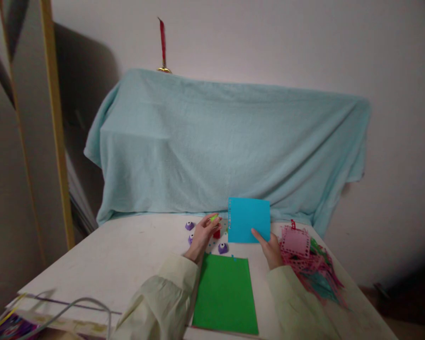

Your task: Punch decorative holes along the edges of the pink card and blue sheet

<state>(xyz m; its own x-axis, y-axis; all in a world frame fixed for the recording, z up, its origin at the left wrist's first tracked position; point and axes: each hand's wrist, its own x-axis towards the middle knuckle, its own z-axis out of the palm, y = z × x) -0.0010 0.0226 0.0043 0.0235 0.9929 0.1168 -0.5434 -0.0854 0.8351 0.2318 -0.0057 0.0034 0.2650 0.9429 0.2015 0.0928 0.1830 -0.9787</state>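
In my right hand (270, 248) is a sheet of bright blue paper (250, 219), raised upright, the thumb on its front. A column of small punched holes runs down its left edge. My left hand (201, 237) is closed around a small lime-green paper punch (214, 218), mostly hidden by the fingers, just left of the sheet's punched edge. Beneath that hand, a small red piece (217, 233) shows. Small purple pieces with an eye on each, one of them a purple piece (223, 248), stand around the left hand. Tiny blue bits (233, 258) lie scattered nearby.
A green sheet (226, 295) lies on the white table (127, 255) between my forearms. On the right, a pink punched square (295, 242) rests on a heap of paper strips (324, 278). A light blue cloth (230, 146) hangs behind; a grey cable (88, 300) loops at front left.
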